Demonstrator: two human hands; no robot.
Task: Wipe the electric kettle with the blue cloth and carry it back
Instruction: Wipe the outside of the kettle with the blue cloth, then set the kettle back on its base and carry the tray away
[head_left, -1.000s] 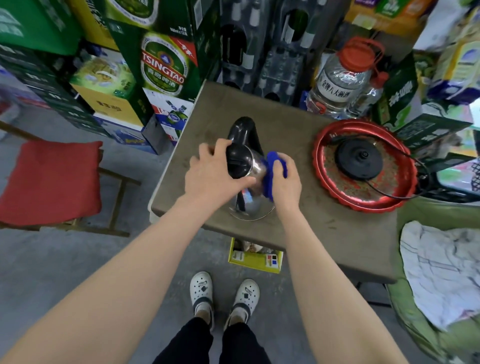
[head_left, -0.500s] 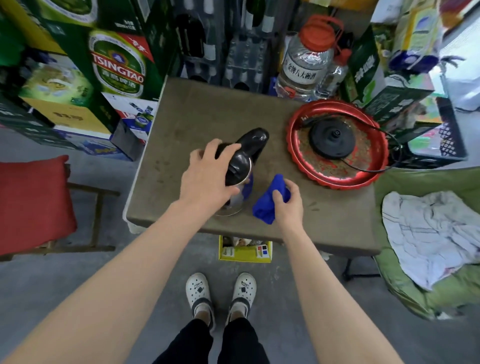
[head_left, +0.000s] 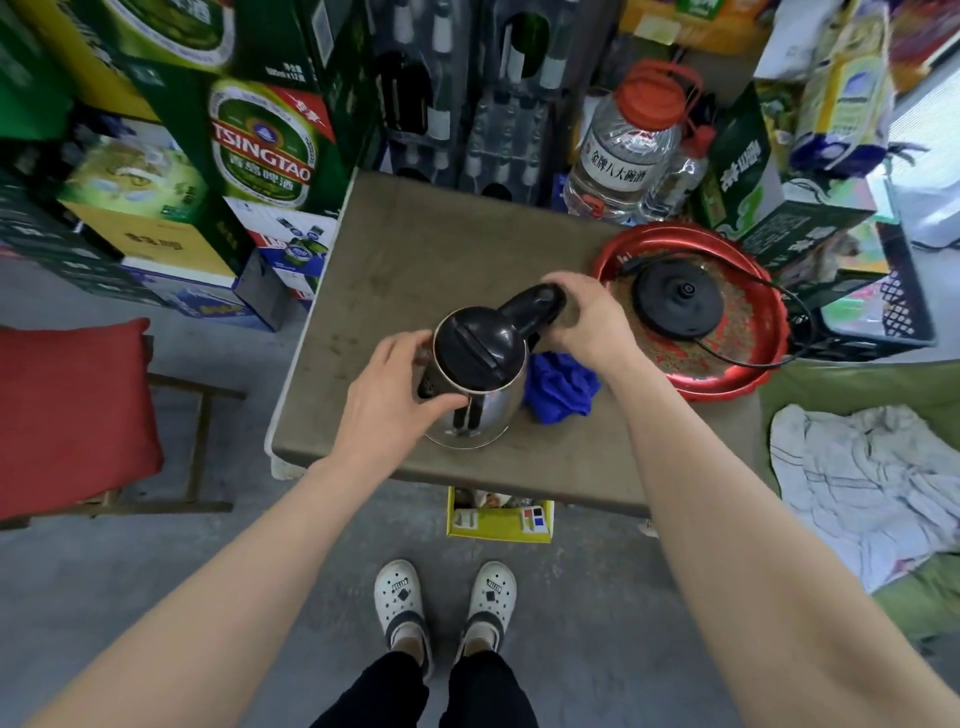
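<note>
The electric kettle (head_left: 478, 358) stands upright on the table (head_left: 415, 249) between both sets of fingers: the left hand (head_left: 384, 395) curls round its steel body, and the right hand (head_left: 587, 322) clamps its black handle. The blue cloth (head_left: 558, 387) lies loose — just nearer than the right fingers, beside the kettle.

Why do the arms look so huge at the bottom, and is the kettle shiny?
In the head view the wide lens stretches the left arm and right arm toward the bottom corners and tilts the beer boxes; the kettle has a shiny steel side mirroring dark streaks; the top right corner is washed out.
</note>
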